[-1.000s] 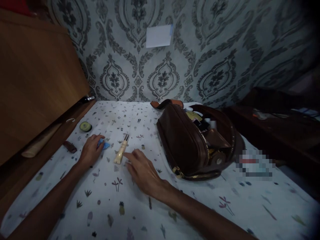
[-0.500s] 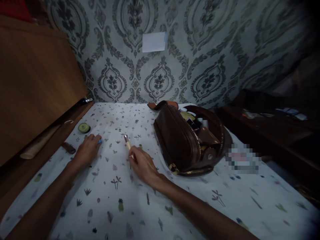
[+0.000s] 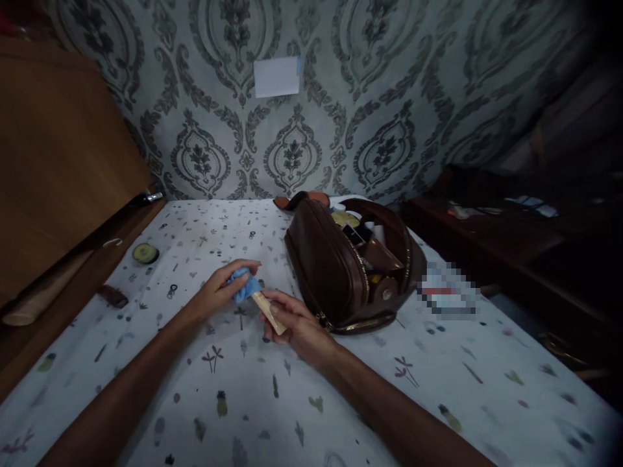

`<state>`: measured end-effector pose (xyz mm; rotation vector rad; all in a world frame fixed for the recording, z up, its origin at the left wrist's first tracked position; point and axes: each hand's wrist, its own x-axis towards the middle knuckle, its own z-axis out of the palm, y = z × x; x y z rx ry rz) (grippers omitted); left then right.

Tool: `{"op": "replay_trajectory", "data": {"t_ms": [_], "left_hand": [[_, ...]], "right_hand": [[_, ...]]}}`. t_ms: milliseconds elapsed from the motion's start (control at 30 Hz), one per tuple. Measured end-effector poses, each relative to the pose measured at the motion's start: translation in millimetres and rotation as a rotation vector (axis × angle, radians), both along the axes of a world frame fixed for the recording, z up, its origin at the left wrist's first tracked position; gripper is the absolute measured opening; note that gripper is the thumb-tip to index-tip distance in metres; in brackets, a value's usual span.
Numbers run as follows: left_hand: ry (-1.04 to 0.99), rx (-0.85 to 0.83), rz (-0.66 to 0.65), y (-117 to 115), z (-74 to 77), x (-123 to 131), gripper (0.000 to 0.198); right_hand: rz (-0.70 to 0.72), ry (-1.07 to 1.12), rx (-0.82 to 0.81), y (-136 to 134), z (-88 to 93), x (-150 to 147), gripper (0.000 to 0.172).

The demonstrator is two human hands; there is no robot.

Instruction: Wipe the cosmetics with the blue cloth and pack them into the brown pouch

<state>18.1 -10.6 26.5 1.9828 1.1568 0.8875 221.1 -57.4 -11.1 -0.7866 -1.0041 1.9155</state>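
Observation:
My left hand (image 3: 221,284) is closed on a small blue cloth (image 3: 249,285), which is wrapped round the upper end of a slim beige cosmetic tube (image 3: 267,312). My right hand (image 3: 304,331) grips the lower part of that tube between thumb and fingers. The tube is tilted, and its covered end cannot be seen. Just right of my hands sits a dark brown leather cosmetic bag (image 3: 324,266), unzipped, with several cosmetics inside. Among them a bronze pouch (image 3: 382,256) shows near the opening.
A round yellow-green tin (image 3: 145,253) and a small brown piece (image 3: 113,296) lie at the left. A wooden cabinet (image 3: 63,155) borders that side. A pixelated item (image 3: 448,290) lies right of the bag. Patterned wallpaper with a white card (image 3: 277,76) stands behind.
My left hand has lifted the blue cloth off the bed and brought it right, onto the tube's end. My right hand has turned the tube. The view has shifted slightly right.

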Motion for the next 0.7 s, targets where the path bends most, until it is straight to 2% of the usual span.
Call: {"op": "replay_trajectory", "data": {"t_ms": [100, 233, 333, 433, 600, 700], "left_hand": [[0.026, -0.006, 0.065, -6, -7.9, 1, 0.036], [0.108, 0.088, 0.100, -13, -9.6, 2, 0.028], [0.152, 0.123, 0.098, -16, -8.2, 7, 0.023], [0.164, 0.072, 0.144, -18, -7.6, 8, 0.020], [0.143, -0.050, 0.183, -18, -7.8, 7, 0.020], [0.098, -0.099, 0.188, -16, -6.4, 6, 0.024]], "right_hand": [[0.034, -0.011, -0.109, 1, 4.3, 3, 0.050], [0.073, -0.105, -0.046, 1, 0.5, 1, 0.047], [0.067, -0.212, 0.087, -2, -4.4, -2, 0.042], [0.041, -0.358, 0.235, -6, -5.1, -2, 0.032], [-0.111, -0.661, 0.777, -11, 0.4, 3, 0.034], [-0.167, -0.726, 0.878, -12, 2.2, 5, 0.033]]}}
